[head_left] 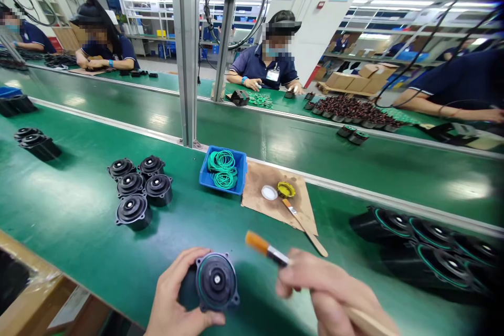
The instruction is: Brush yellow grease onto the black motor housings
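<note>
My left hand (177, 294) is wrapped round the left side of a black round housing (217, 281) on the green table, its face turned up with a green ring partly visible around it. To the right, my right hand (331, 289) grips a brush (271, 252) with orange bristles and a wooden handle; the bristles point left, apart from the housing. Beyond it, a second brush (305, 228) lies partly on a stained cardboard sheet (255, 197), beside a yellow cup (286, 189) and a white lid (269, 192). A blue bin (205, 170) holds green rings (222, 168).
Several black housings (132, 210) stand at the left, more (37, 144) at the far left. Housings with green rings (444, 265) stand at the right. A metal post (185, 52) rises behind the table. Co-workers (275, 63) sit across the green conveyor (255, 131).
</note>
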A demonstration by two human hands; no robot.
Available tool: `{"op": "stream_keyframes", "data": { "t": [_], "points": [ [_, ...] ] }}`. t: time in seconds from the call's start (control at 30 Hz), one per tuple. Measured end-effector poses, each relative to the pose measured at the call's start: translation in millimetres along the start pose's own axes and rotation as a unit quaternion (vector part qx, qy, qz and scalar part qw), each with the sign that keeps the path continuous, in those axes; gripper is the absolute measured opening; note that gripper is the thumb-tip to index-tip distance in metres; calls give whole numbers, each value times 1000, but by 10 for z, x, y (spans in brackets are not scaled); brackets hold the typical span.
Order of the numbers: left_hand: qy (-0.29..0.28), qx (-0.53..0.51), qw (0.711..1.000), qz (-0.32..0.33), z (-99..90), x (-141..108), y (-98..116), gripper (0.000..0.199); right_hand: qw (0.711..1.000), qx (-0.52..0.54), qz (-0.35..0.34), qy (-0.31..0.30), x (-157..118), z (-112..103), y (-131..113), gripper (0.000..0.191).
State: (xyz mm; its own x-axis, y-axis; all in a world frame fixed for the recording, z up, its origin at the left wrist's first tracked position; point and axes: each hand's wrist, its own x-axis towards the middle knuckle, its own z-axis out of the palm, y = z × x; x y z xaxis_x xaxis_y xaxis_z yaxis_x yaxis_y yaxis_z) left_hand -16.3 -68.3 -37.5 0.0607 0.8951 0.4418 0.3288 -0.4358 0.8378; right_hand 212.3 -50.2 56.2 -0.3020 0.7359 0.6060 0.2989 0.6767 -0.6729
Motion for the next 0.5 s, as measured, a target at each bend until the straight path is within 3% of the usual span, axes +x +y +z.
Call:
{"op": "stream_keyframes", "data": {
  "t": [0.1, 0.17, 0.23, 0.37, 0.5],
  "points": [
    [-45, -76, 994, -59, -6, -57, -76, 68, 996, 41, 71, 45, 29, -38, 25, 23],
    [-53, -79, 993, -73, -11, -72, -110, 67, 993, 42, 107, -20, 53, -33, 63, 21],
    [-54, -69, 994, -67, -13, -71, -128, 66, 985, 32, 125, -110, 78, -27, 111, 7],
    [-80, -60, 994, -46, 5, -70, -144, 73, 962, 12, 123, -245, 91, -5, 206, 54],
    [-85, -41, 994, -53, 34, -71, -131, 74, 947, -3, 121, -296, 57, 75, 224, 69]
  ]
}}
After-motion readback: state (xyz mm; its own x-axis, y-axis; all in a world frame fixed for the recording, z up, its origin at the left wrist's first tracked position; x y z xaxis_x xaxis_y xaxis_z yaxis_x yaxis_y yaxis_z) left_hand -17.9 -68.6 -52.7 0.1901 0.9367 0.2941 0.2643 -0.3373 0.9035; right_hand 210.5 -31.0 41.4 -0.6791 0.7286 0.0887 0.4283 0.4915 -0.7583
